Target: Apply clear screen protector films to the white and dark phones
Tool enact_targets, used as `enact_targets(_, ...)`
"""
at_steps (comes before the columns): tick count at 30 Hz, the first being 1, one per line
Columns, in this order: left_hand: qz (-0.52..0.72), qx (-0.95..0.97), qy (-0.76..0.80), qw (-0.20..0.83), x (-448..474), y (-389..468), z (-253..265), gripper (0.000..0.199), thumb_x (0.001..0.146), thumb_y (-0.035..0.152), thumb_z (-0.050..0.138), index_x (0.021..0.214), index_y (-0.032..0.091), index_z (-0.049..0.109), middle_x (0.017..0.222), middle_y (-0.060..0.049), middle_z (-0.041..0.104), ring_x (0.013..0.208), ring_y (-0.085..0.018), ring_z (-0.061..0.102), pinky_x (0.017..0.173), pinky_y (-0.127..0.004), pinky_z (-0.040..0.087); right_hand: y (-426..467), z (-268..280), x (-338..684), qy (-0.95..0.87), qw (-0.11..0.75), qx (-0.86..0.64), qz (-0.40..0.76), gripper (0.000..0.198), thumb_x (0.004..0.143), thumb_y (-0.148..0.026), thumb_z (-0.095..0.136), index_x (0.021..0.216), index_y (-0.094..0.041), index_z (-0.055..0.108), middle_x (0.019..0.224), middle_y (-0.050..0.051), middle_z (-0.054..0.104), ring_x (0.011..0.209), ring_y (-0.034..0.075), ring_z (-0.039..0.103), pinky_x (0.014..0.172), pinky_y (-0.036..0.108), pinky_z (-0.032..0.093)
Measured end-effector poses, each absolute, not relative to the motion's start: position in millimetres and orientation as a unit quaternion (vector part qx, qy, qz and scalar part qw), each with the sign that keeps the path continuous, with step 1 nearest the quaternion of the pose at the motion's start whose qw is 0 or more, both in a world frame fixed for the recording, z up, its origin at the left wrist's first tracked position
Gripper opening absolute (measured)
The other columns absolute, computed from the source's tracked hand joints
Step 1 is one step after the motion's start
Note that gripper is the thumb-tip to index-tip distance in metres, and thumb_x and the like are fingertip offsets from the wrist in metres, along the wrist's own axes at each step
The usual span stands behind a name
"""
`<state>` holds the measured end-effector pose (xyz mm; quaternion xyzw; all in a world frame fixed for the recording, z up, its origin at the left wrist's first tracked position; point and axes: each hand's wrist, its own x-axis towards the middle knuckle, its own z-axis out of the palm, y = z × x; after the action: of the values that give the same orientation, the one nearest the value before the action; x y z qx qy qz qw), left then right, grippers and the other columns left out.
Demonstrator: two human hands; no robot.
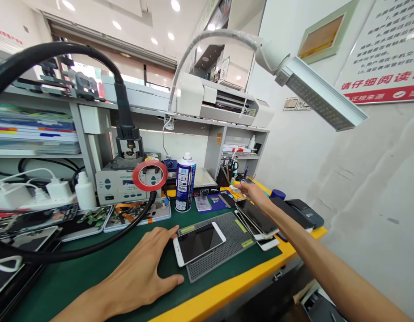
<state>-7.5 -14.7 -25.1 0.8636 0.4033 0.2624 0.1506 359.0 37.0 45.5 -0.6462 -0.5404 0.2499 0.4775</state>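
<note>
A white-framed smartphone (pixel 202 243) lies screen up on a grey perforated mat (pixel 211 268), its screen dark. My left hand (pixel 142 264) rests on the green work surface just left of the phone, thumb and fingers spread, with nothing in it. At the back right, my right hand (pixel 254 193) is stretched out over small items, its fingers extended beside a small white piece (pixel 234 189). Under that forearm sits a stack of phones (pixel 257 219), and a dark flat piece (pixel 227 200) lies to its left.
A blue spray can (pixel 185 183) stands behind the mat. Left of it are a soldering station (pixel 117 185) with a red tape roll (pixel 149 175), and trays of small parts (pixel 138 217). A thick black hose (pixel 92 248) crosses the left side. A lamp (pixel 322 91) hangs at upper right.
</note>
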Motion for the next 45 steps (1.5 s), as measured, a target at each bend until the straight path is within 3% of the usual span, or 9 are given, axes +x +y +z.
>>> enact_targets(7, 0.270, 0.866, 0.394, 0.146, -9, -14, -27, 0.079, 0.075, 0.060, 0.065, 0.144, 0.031, 0.041, 0.124, -0.009, 0.059, 0.112, -0.032, 0.057, 0.090, -0.042, 0.050, 69, 32, 350, -0.595, 0.335, -0.710, 0.170, 0.034, 0.094, -0.036, 0.059, 0.121, -0.016, 0.059, 0.121, 0.008, 0.061, 0.103, 0.023, 0.062, 0.087, 0.045, 0.053)
enact_targets(12, 0.267, 0.867, 0.393, 0.147, -9, -15, -27, 0.078, 0.075, 0.060, 0.065, 0.144, 0.033, 0.040, 0.125, -0.009, 0.059, 0.112, -0.032, 0.057, 0.091, -0.043, 0.050, 71, 33, 345, -0.608, 0.299, -0.721, 0.144, 0.033, 0.095, -0.035, 0.059, 0.122, -0.017, 0.058, 0.121, 0.009, 0.060, 0.101, 0.023, 0.063, 0.085, 0.043, 0.054)
enact_targets(19, 0.262, 0.869, 0.398, 0.135, -9, -16, -25, 0.079, 0.076, 0.061, 0.063, 0.145, 0.030, 0.039, 0.128, -0.010, 0.058, 0.116, -0.033, 0.056, 0.096, -0.045, 0.047, 70, 62, 330, -0.628, 0.386, -0.666, 0.112, 0.024, 0.094, -0.034, 0.059, 0.106, -0.014, 0.065, 0.105, 0.006, 0.068, 0.093, 0.020, 0.066, 0.080, 0.038, 0.056)
enact_targets(23, 0.262, 0.865, 0.403, 0.141, -10, -16, -25, 0.072, 0.081, 0.062, 0.058, 0.144, 0.033, 0.038, 0.137, -0.009, 0.053, 0.125, -0.033, 0.050, 0.100, -0.047, 0.045, 68, 59, 302, -0.609, 0.479, -0.623, 0.111, 0.030, 0.096, -0.040, 0.048, 0.102, -0.014, 0.062, 0.084, 0.006, 0.073, 0.070, 0.016, 0.071, 0.057, 0.024, 0.056)
enact_targets(27, 0.262, 0.865, 0.407, 0.135, -11, -13, -27, 0.073, 0.080, 0.062, 0.060, 0.143, 0.031, 0.040, 0.135, -0.010, 0.055, 0.123, -0.034, 0.052, 0.096, -0.045, 0.048, 61, 33, 276, -0.591, 0.532, -0.600, 0.088, 0.042, 0.095, -0.056, 0.040, 0.087, -0.019, 0.056, 0.061, 0.001, 0.066, 0.046, 0.013, 0.062, 0.040, 0.022, 0.047)
enact_targets(32, 0.226, 0.870, 0.417, 0.134, -10, -9, -28, 0.074, 0.080, 0.059, 0.061, 0.145, 0.033, 0.038, 0.132, -0.009, 0.056, 0.121, -0.034, 0.053, 0.095, -0.044, 0.050, 59, 0, 269, -0.614, 0.517, -0.593, 0.070, 0.050, 0.095, -0.055, 0.041, 0.057, -0.021, 0.046, 0.055, 0.001, 0.060, 0.051, 0.013, 0.056, 0.051, 0.025, 0.042)
enact_targets(38, 0.218, 0.875, 0.421, 0.093, -7, -5, -37, 0.072, 0.083, 0.055, 0.061, 0.147, 0.033, 0.035, 0.133, -0.008, 0.057, 0.124, -0.033, 0.052, 0.103, -0.047, 0.046, 53, -6, 271, -0.696, 0.434, -0.556, 0.133, 0.049, 0.099, -0.048, 0.037, 0.068, -0.020, 0.063, 0.061, 0.001, 0.066, 0.060, 0.016, 0.061, 0.060, 0.025, 0.042)
enact_targets(45, 0.186, 0.875, 0.442, 0.065, -8, 0, -43, 0.069, 0.086, 0.052, 0.059, 0.148, 0.036, 0.034, 0.139, -0.004, 0.056, 0.125, -0.031, 0.054, 0.094, -0.040, 0.054, 45, -6, 265, -0.768, 0.335, -0.513, 0.187, 0.057, 0.101, -0.041, 0.033, 0.064, -0.019, 0.069, 0.063, 0.003, 0.070, 0.064, 0.017, 0.064, 0.066, 0.026, 0.043)
